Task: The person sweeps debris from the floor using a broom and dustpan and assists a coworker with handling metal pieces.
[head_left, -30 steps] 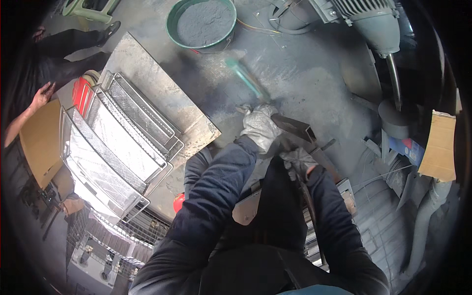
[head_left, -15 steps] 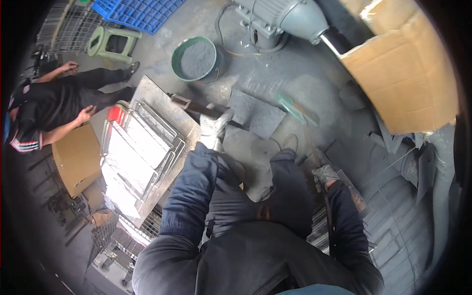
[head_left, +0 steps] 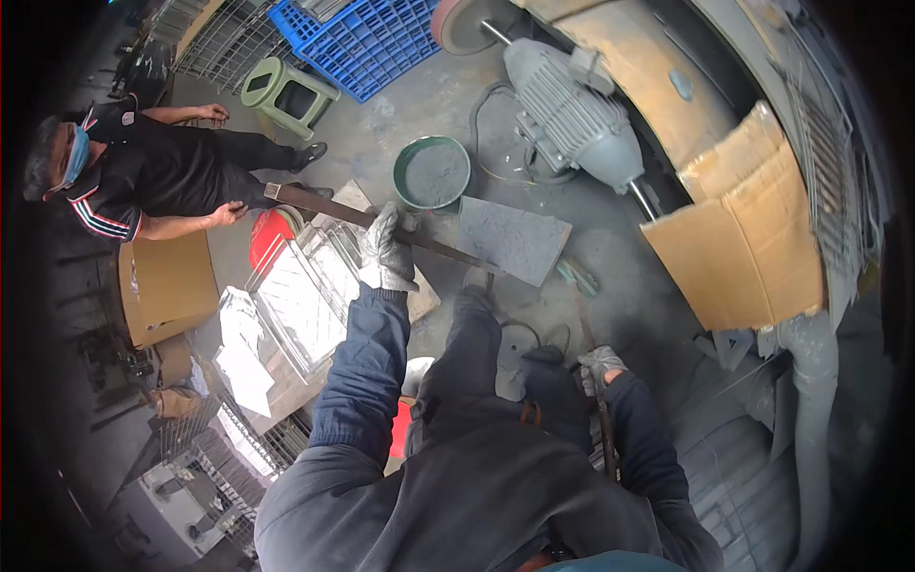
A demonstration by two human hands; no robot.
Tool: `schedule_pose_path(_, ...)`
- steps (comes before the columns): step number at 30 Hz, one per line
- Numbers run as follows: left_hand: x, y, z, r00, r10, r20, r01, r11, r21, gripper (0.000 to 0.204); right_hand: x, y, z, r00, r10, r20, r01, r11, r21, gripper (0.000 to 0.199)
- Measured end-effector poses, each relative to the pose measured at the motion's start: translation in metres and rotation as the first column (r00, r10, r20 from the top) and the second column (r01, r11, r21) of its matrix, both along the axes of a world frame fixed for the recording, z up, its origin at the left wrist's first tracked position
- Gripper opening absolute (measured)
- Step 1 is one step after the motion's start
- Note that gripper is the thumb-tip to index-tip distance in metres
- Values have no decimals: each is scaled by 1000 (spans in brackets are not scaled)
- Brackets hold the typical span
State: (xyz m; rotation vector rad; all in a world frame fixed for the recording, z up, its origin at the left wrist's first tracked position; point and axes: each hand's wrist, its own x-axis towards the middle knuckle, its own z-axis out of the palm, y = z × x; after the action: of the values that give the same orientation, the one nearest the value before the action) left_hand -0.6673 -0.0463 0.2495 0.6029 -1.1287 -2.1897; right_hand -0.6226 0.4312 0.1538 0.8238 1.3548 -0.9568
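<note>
Left hand (head_left: 387,253): wraps around long brown rectangular metal bar (head_left: 329,208) | Bar: extends from near black-clad co-worker (head_left: 181,153) toward grey rectangular slab (head_left: 515,238) | Right hand (head_left: 600,367): wraps around slender dark rod (head_left: 607,434) | Change: hands now well apart, handling separate items

Smudged pale-grey gloves (head_left: 389,272) cover the left hand (head_left: 385,250) and right hand (head_left: 599,366); sleeves (head_left: 358,381) are navy, the top (head_left: 457,491) charcoal, the trousers (head_left: 469,343) dark, with small orange-brown strips (head_left: 537,417) near the waist.

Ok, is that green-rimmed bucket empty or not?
Not empty: the green-rimmed bucket stands upright, and grey powder shows inside it; how deep, I can't tell.
</note>
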Motion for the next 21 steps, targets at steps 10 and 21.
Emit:
schedule_pose_path(10, -42, -157, -18, 988, 127, 89, -147, 952, 267, 24, -73, -146, 66, 966, 182, -183, -202, 974, -98, 14)
schedule_pose_path(21, -77, -290, -30, 924, 247, 292, -345, 868, 356, 23, -160, -237, 89, 704, 588, -397, -624, 780, 48, 16)
